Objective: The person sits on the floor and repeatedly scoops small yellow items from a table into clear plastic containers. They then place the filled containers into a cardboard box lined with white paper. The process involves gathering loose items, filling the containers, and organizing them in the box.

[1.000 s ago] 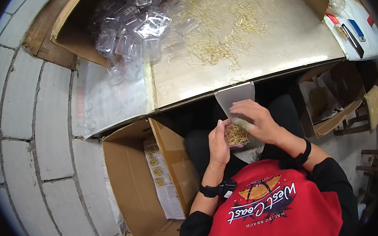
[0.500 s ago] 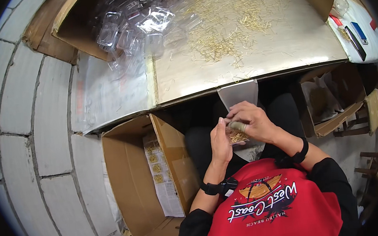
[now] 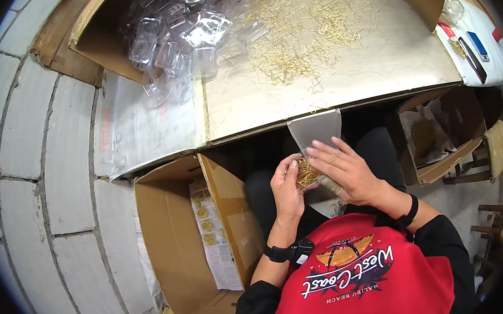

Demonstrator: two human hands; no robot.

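While the clump of gold pins sits cupped in the left hand, just under the curled fingertips, the right hand lies over it with fingers spread and nearly flat, pressing a grey card that juts out past them toward the table. I can't tell whether a small clear case is under that palm. To do this well, I'd say keep the left fingers curled tight so no pins slip between them, and tip the card gently. Beyond the fingertips, loose pins litter the table; further left, clear cases are heaped. Beside the left wrist stands an open box.
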